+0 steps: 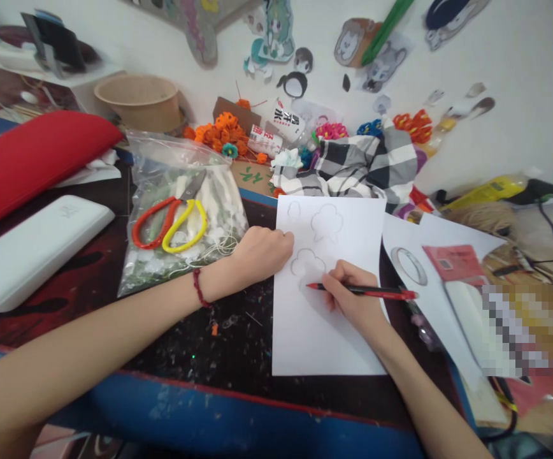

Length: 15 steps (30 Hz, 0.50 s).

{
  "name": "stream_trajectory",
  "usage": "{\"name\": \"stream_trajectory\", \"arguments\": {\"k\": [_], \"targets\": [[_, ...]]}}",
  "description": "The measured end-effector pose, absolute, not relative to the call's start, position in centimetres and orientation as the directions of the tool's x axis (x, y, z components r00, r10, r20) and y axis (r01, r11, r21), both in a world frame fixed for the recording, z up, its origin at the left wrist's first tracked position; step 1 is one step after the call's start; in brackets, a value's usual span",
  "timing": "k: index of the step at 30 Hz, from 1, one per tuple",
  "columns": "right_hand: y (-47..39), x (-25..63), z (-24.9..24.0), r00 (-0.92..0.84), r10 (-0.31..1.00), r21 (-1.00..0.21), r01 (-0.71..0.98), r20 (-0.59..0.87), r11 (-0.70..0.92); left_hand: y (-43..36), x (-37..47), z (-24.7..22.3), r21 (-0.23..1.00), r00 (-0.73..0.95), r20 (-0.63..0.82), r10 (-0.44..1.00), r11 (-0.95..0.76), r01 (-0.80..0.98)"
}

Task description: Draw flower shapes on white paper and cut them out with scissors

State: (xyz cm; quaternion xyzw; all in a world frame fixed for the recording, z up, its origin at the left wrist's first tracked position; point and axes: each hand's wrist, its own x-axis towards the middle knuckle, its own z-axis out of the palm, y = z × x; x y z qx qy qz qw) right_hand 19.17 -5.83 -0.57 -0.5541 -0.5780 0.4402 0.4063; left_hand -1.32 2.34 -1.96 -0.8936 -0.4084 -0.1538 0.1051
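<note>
A white sheet of paper (324, 344) lies on the dark tabletop, with several faint grey cloud-like outlines on its upper half. My right hand (353, 293) grips a red-and-black pencil (372, 291), whose tip is at the paper just below the lower-left outline. Curled into a fist, my left hand (264, 255) rests at the sheet's left edge; its fingertips are hidden, and nothing shows in it. Left of that fist, scissors (185, 233) with one orange and one yellow handle lie on a clear plastic bag (137, 191) of white and green material.
A white power bank (42, 255) and a red case (42, 159) lie at left. Behind stand a tan bowl (137, 108) and orange flowers (223, 131), beside black-and-white checked cloth (367, 159). A tape roll (409, 266) sits on papers at right.
</note>
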Motion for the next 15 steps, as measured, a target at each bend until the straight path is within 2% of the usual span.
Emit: {"name": "stream_trajectory", "arguments": {"k": [3, 8, 15], "targets": [[-5.50, 19.50, -0.31, -0.009, 1.000, -0.957, 0.290, 0.016, 0.018, 2.34, -1.31, -1.99, -0.059, 0.617, 0.360, 0.700, -0.643, 0.764], [-5.75, 19.31, -0.12, -0.101, 0.994, -0.962, 0.273, -0.046, -0.017, 2.31, -1.31, -2.00, -0.057, 0.613, 0.359, 0.703, -0.640, 0.767], [-4.96, 19.73, -0.34, 0.018, 0.999, -0.963, 0.267, 0.035, 0.029, 2.35, -1.37, -1.89, -0.044, 0.618, 0.349, 0.705, -0.646, 0.762]]}}
